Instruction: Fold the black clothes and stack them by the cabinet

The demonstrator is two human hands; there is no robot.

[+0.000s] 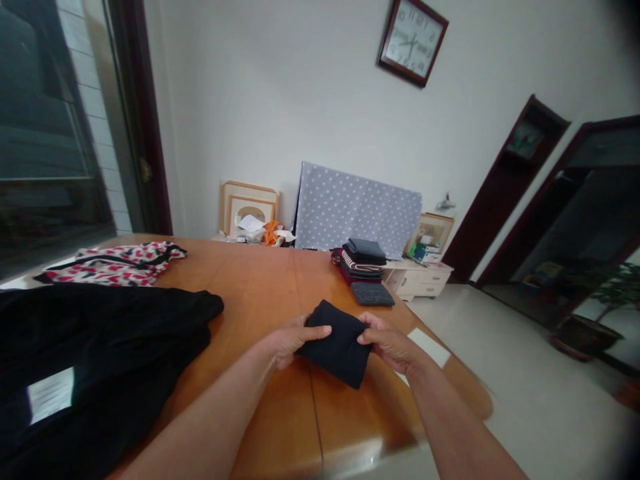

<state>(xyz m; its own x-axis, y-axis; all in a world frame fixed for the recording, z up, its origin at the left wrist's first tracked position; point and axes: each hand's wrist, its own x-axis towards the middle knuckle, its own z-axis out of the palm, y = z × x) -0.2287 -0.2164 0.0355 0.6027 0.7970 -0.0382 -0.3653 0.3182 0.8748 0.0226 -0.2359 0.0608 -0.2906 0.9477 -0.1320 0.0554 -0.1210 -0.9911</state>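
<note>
A dark navy garment (337, 347), folded into a small packet, is held tilted just over the wooden table (255, 287). My left hand (293, 339) grips its left edge, thumb on top and fingers underneath. On the opposite edge my right hand (385, 340) pinches the cloth between thumb and fingers. Farther back on the right stands a stack of folded clothes (363, 257), with a folded grey garment (373, 294) lying in front of it.
Black clothing (120, 333) with a white label covers the table's left side. Behind it lies a red, white and black patterned garment (120, 261). A white sheet (429, 347) rests near the right edge. Beyond the table are a polka-dot cloth (357, 207) and a white cabinet (423, 279).
</note>
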